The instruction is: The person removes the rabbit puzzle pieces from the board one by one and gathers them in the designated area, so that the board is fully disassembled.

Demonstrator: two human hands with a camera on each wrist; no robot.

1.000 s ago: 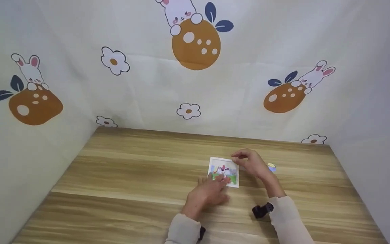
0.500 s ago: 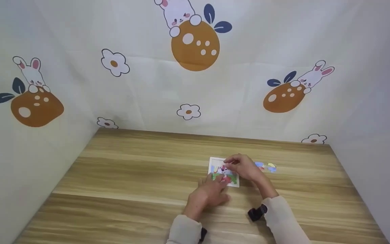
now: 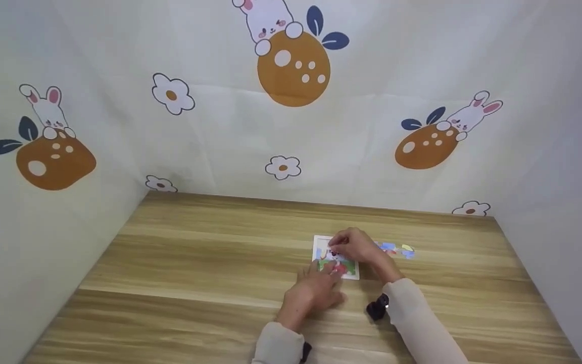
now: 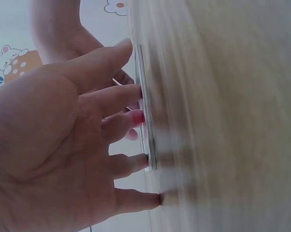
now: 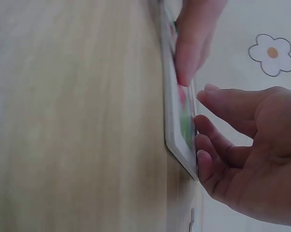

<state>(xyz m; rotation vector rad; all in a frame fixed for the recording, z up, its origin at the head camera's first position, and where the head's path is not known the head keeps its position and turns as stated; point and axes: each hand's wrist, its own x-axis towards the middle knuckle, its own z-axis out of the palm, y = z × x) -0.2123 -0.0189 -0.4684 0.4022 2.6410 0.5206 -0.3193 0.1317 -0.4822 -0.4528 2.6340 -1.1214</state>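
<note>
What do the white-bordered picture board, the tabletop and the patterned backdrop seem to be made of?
Picture board: smooth, perhaps cardboard or thin wood; its slim, straight edge leaves both open.
Tabletop: wood or wood-look laminate, low sheen, judging by the streaked grain.
Backdrop: probably matte fabric, given its soft creases.

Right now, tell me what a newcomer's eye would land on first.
Probably the big orange fruit with a white rabbit, printed on the backdrop at the top middle of the head view. Then the left hand and right hand at a small white-bordered puzzle on the wooden table, with colourful pieces to its right.
</note>
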